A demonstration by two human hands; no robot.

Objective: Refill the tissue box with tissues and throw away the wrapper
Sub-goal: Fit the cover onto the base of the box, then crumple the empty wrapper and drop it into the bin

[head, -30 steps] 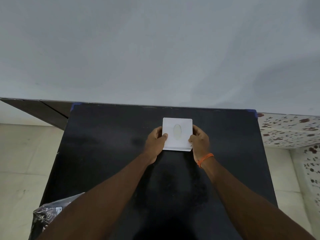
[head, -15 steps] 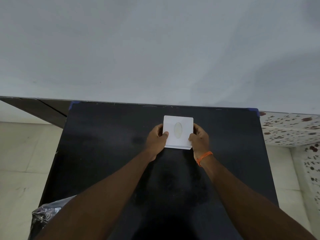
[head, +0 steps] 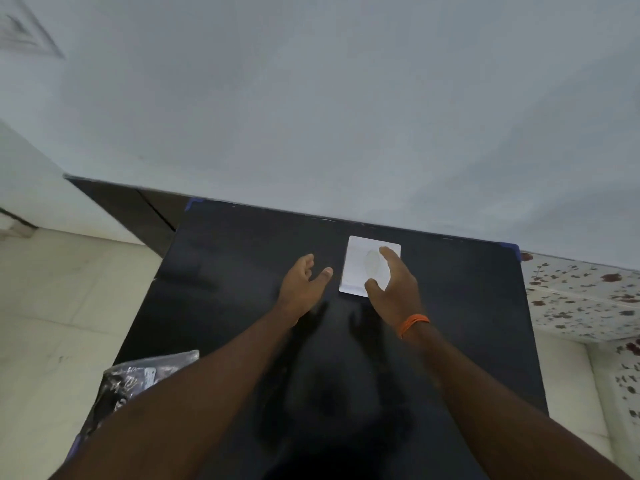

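1. Near the far edge of the black table [head: 221, 278], right of its middle, sits a white tissue box [head: 355, 271], flat, with an oval slot on top.
2. Left hand [head: 303, 284] hovers just left of the box, fingers spread, holding nothing and not touching it.
3. Right hand [head: 393, 282] hangs over the box's right half, fingers spread and empty; whether it touches the lid is unclear.
4. An orange band [head: 414, 323] circles the right wrist.
5. A crinkled dark plastic bag [head: 138, 379] shows at the table's near-left corner, partly hidden by the left forearm.
6. The box looks light, stiff and smooth; it would probably slide easily, so gripping its two opposite side edges seems safest.
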